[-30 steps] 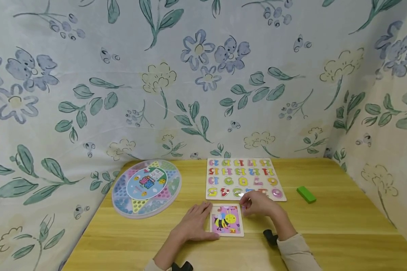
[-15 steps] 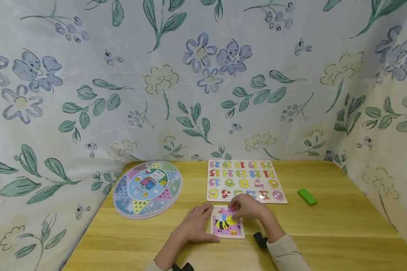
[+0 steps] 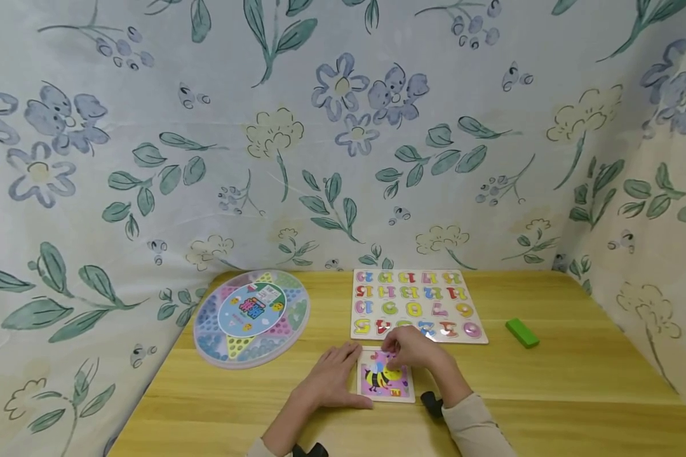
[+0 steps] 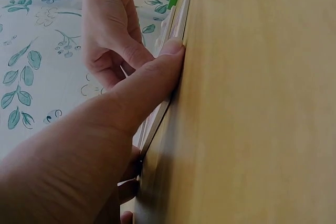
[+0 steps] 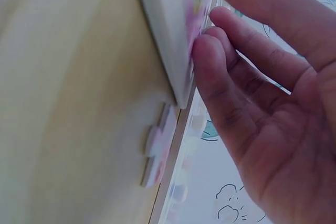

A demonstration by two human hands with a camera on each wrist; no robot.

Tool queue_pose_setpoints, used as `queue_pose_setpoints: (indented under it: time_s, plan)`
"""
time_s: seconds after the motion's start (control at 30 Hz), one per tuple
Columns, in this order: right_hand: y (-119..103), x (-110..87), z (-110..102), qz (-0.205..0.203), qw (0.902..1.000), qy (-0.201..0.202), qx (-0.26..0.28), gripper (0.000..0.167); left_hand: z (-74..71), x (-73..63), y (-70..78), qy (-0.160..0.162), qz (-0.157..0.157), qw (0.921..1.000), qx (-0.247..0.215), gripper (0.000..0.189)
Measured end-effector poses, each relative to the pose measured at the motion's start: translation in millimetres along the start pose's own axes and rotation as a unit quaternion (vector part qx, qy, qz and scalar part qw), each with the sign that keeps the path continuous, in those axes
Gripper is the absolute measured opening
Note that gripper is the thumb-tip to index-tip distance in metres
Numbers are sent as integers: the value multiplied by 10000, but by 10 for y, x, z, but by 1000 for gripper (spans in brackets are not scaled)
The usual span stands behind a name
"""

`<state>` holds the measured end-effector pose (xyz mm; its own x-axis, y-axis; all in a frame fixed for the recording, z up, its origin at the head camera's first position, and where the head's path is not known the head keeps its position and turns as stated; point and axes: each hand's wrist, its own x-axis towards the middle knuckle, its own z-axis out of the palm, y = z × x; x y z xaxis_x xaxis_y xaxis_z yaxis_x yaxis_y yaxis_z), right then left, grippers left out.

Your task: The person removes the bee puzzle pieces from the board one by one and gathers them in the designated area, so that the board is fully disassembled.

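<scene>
In the head view a small square bee jigsaw puzzle (image 3: 374, 387) lies in its pale wooden frame near the table's front. My left hand (image 3: 329, 379) steadies it, thumb along the near edge and fingertips at the far left corner. In the left wrist view the left thumb (image 4: 152, 77) lies on the frame's edge. My right hand (image 3: 414, 351) bends over the puzzle's upper right, fingertips at its surface, hiding part of the picture. I cannot tell whether it holds a piece. In the right wrist view a loose pink jigsaw piece (image 5: 159, 145) lies on the table beside the frame.
Just behind the puzzle is a number puzzle board (image 3: 377, 311). A round Chinese checkers set (image 3: 250, 320) lies at the back left. A green block (image 3: 522, 333) sits to the right on the wooden table (image 3: 594, 381), with floral cloth (image 3: 343, 127) behind.
My right hand has moved left from beside the puzzle's upper right corner to over its picture. The left hand stays at the puzzle's left side.
</scene>
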<state>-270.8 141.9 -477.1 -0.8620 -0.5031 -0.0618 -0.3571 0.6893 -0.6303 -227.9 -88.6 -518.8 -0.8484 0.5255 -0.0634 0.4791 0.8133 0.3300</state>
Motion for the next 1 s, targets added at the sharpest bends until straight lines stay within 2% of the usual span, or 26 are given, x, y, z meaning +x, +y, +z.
queue_pose_setpoints:
  time_s: [0.3,0.6,0.83,1.0]
  plan:
    - [-2,0,20,164,9999,15,-5,23,3,-13,17,9,-6,10000,-31,117]
    - [5,15,29,104,9996,37,-254,20,-28,1,13,54,-52,10000,-64,116]
    - [54,6,13,142,9998,56,89,22,-18,14,9,52,-47,9999,-88,116]
    - [82,5,33,-11,9998,36,186,27,-2,9,6,89,-10,10000,-38,116]
